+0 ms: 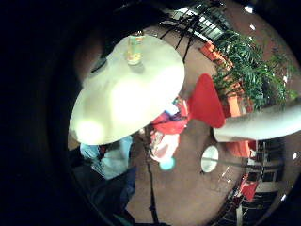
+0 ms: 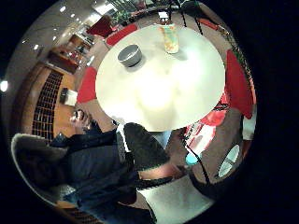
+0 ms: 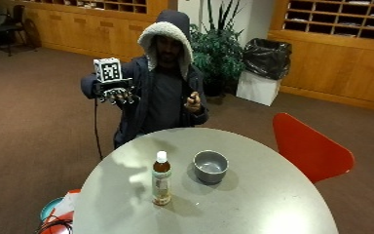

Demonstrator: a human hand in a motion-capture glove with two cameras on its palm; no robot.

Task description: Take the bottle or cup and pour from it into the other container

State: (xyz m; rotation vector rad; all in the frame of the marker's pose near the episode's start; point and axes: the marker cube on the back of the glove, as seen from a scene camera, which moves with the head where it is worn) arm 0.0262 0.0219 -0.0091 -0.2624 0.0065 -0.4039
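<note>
A bottle [image 3: 161, 178] with a white cap and amber liquid stands upright on the round pale table [image 3: 265, 204], left of centre. A grey cup [image 3: 210, 165] sits just to its right, a little farther back. The gloved right hand [image 3: 116, 92] is raised in the air at shoulder height, well above and behind the table's far left edge, with relaxed fingers pointing down and nothing in them. The bare left hand [image 3: 192, 101] is held at the chest. The thumb side palm view looks down on the bottle [image 2: 169, 37] and the cup [image 2: 130, 55]; the little finger side palm view shows the bottle [image 1: 134, 48].
A red chair [image 3: 307, 148] stands at the table's right. A plant [image 3: 218, 48] and a bin with a black bag [image 3: 263, 68] are behind the person. Red and teal items [image 3: 61, 207] lie on the floor by the table's left front.
</note>
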